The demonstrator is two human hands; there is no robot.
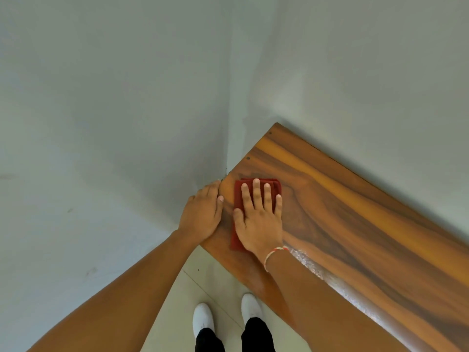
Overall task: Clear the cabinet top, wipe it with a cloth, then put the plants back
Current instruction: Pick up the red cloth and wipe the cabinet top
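Observation:
The wooden cabinet top runs from the wall corner down to the lower right, bare of plants. A folded red cloth lies flat near its left end. My right hand presses on the cloth with straight, spread fingers. My left hand rests on the left edge of the top, its fingers over the side against the wall and its thumb lying on the wood. No plants are in view.
Pale walls meet in a corner right behind the cabinet's left end. Light floor tiles and my two white shoes show below, close to the cabinet's front edge.

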